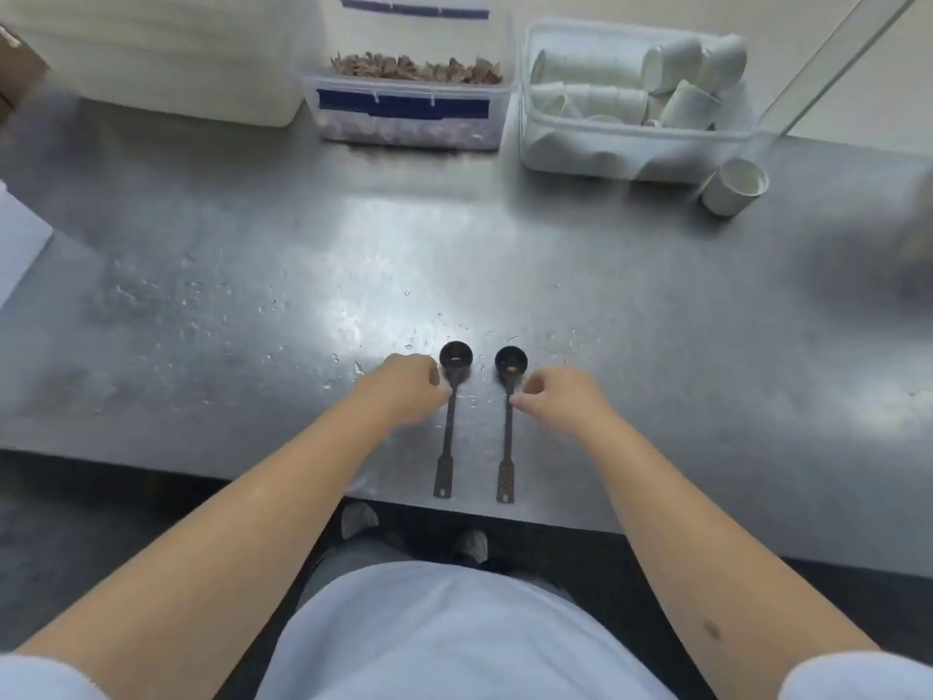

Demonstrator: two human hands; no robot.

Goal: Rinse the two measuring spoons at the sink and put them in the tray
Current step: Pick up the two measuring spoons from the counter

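Two dark long-handled measuring spoons lie side by side on the wet steel counter point(252, 275), bowls pointing away from me. My left hand point(404, 386) pinches the upper handle of the left spoon point(447, 437), just below its round bowl. On the other side, my right hand point(560, 396) has its fingertips on the upper handle of the right spoon point(506, 447). Both spoons rest flat on the counter, their handle ends near the front edge. No sink or tray is in view.
At the back stand a clear lidded box of brown pieces point(409, 88), a clear bin of white paper cups point(631, 108) and a large white container point(166, 53). One loose white cup point(734, 186) lies at the right. Water drops dot the counter.
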